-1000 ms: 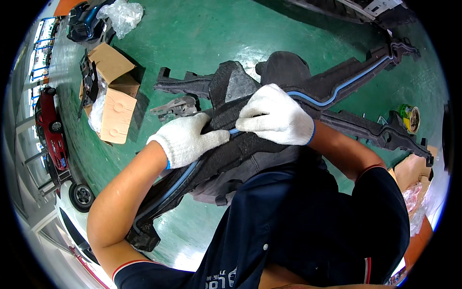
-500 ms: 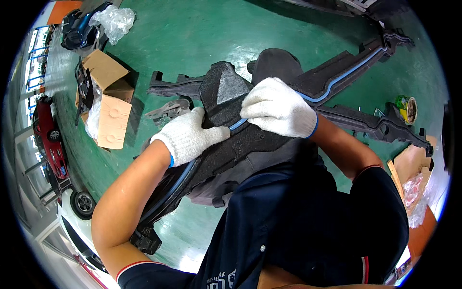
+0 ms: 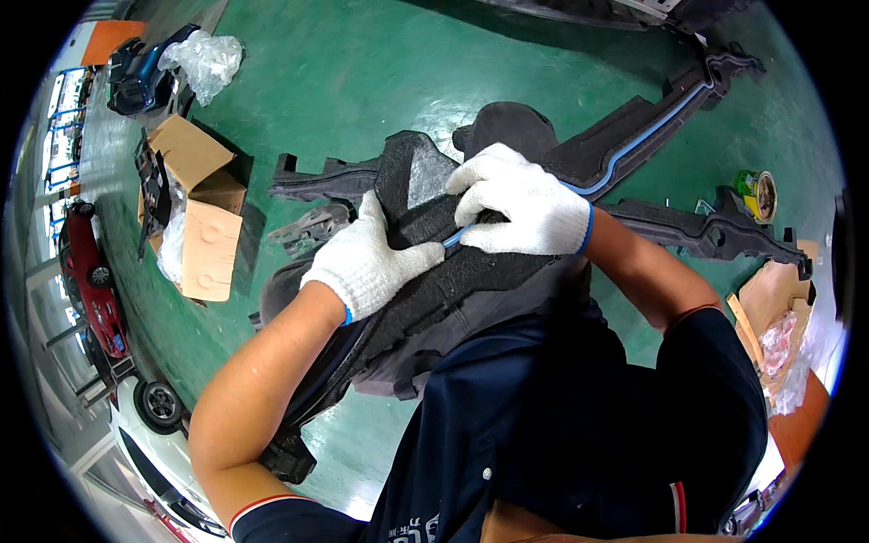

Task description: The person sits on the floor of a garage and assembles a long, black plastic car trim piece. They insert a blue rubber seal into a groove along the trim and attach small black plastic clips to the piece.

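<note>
A long blue tube [image 3: 625, 158] follows a channel along a black moulded car part [image 3: 434, 271] that lies across in front of me. Both my hands wear white knitted gloves. My left hand [image 3: 376, 262] rests on the part, index finger and thumb spread wide, its thumb tip touching the tube. Just right of that thumb, my right hand [image 3: 525, 204] has bent fingers, with the tube running between its thumb and index tips. Only a short blue piece shows between the hands; the right palm covers more of it. A silvery patch [image 3: 430, 176] lies beyond them.
An open cardboard box [image 3: 213, 244] with plastic wrap stands on the green floor at left. A can [image 3: 765, 195] and another carton [image 3: 774, 299] are at right. Dark car parts [image 3: 145, 72] lie far left, and cars [image 3: 95, 281] stand along the left side.
My left hand has shifted slightly right. The right hand's fingers have spread a little, opening a gap above the thumb. The tube at lower left no longer shows plainly.
</note>
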Motion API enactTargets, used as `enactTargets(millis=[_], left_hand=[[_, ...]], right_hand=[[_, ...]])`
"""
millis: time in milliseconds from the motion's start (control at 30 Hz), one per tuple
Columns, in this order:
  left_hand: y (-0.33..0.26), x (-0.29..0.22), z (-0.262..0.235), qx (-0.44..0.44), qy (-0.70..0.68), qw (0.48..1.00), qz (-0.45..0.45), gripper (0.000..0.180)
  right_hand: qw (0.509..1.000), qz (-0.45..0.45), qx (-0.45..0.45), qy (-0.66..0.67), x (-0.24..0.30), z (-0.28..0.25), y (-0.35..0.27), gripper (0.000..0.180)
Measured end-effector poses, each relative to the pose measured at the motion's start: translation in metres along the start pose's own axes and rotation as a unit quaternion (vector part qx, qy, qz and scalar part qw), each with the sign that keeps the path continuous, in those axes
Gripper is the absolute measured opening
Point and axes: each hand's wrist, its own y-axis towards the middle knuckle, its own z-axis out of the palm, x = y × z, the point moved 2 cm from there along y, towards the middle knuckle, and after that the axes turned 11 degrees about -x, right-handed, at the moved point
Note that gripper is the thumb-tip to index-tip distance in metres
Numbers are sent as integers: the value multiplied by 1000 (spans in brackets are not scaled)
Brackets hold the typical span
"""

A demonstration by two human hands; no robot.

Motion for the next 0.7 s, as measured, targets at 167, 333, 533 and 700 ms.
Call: enactTargets(millis=[167, 333, 533, 700], left_hand=[[1, -8, 1, 14, -6, 1000, -4, 135], [2, -13, 0, 5, -21, 1000, -9, 134], [5, -18, 9, -32, -22, 999, -32, 142], [11, -21, 15, -16, -46, 998, -31, 144]], right_hand=[[997, 80, 13, -17, 10, -3, 0, 21], [986, 149, 42, -58, 4, -6, 4, 33], [959, 224, 81, -151, -5, -16, 6, 76], [925, 302, 172, -157, -16, -17, 13, 117]])
